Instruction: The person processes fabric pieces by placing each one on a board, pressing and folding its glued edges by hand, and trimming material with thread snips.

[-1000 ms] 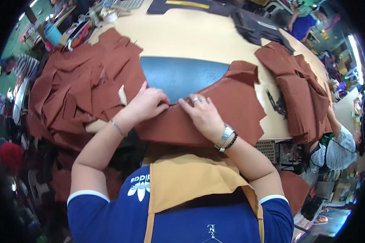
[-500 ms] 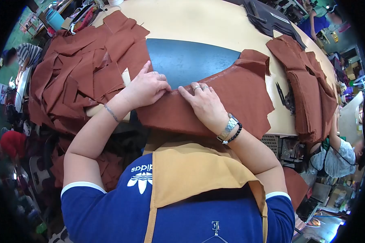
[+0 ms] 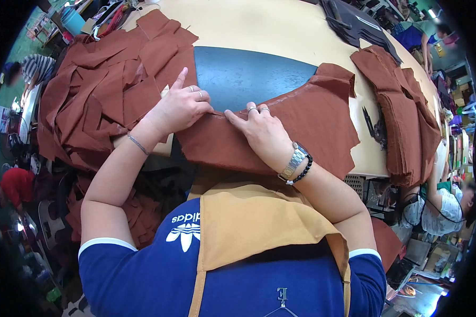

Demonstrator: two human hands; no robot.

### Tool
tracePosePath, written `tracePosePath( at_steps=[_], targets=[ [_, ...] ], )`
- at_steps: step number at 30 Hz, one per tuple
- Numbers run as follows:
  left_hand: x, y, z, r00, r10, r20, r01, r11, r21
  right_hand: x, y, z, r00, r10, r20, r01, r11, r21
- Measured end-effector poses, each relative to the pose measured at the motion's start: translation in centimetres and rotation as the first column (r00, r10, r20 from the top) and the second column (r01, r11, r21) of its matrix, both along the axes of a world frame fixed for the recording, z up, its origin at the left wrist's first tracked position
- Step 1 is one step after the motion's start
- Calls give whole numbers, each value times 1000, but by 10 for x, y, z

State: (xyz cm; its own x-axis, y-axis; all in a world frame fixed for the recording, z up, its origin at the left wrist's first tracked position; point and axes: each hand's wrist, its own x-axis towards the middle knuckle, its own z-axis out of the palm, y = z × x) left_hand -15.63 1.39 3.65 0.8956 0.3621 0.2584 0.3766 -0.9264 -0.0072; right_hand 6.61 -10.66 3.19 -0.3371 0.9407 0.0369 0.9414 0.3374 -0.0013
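Observation:
A large rust-brown fabric piece lies partly over a dark blue-green board, its curved upper edge crossing the board. My left hand pinches that edge at its left part, with the index finger pointing up and away. Just to the right, my right hand lies on the same fabric with its fingers spread, the fingertips at the edge. A short stretch of edge shows between the two hands. Left of my left hand is a heap of loose rust-brown pieces.
On the right of the pale table lies a thick stack of rust-brown fabric, with black snips beside it. Dark cut pieces lie at the far right. A co-worker in white sits at the right edge.
The view has shifted, so the table items sit differently in the frame. My left hand has moved slightly left along the fabric edge, leaving a wider gap between my hands.

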Motion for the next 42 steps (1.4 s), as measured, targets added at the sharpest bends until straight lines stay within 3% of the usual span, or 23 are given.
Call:
tracePosePath(
  at_steps=[3,6,12,15,18,21,22,25,26,29,30,33,34,35,37,39,41,42],
  targets=[
    [-2,0,1,1000,26,13,-25,1000,-9,-5,2,-1,1000,-8,15,7,1000,21],
    [-5,0,-2,998,48,40,-47,999,-8,-13,8,7,998,-44,36,48,994,-97],
    [-7,-2,-9,994,88,57,-91,994,54,-33,10,6,945,-106,309,94,994,52],
    [-9,-8,-12,994,101,49,-103,994,48,-18,7,-2,994,-32,105,23,996,82],
    [-14,-18,-11,987,161,-27,-157,980,123,16,3,7,975,55,-214,-65,997,-39],
    [-12,-57,1,900,407,152,-414,910,14,47,-3,0,862,132,-490,-96,990,98],
    [-20,-66,-5,862,484,151,-491,871,5,55,-8,-3,858,73,-508,-36,996,81],
    [-37,-98,-12,692,720,48,-693,681,-236,64,-24,-14,899,3,-438,52,992,114],
    [-38,-105,-14,674,738,10,-724,664,-189,61,-28,-15,914,-19,-405,71,991,114],
    [-42,-109,-21,650,757,62,-698,627,-345,47,-29,-18,932,-13,-361,81,982,172],
    [-44,-105,-24,648,751,129,-656,635,-408,44,-29,-17,924,12,-382,60,983,176],
    [-64,-85,-29,595,794,121,-662,570,-487,31,-25,-7,891,45,-452,30,987,157],
    [-74,-80,-29,526,842,120,-620,477,-624,32,-23,-3,879,25,-476,40,991,127],
    [-84,-72,-32,361,885,293,-440,438,-784,34,-20,0,866,12,-500,41,995,95],
    [-111,-62,-33,-114,871,478,9,482,-876,45,-12,4,852,67,-519,55,975,216],
    [-115,-81,51,-175,906,385,227,418,-880,53,-7,11,826,44,-562,112,964,240],
    [-188,-83,76,-365,870,330,247,433,-867,74,-3,-2,801,-51,-597,158,979,128],
    [-227,-89,89,-430,831,352,231,478,-848,86,0,-10,812,-23,-583,144,976,162]
  ],
)
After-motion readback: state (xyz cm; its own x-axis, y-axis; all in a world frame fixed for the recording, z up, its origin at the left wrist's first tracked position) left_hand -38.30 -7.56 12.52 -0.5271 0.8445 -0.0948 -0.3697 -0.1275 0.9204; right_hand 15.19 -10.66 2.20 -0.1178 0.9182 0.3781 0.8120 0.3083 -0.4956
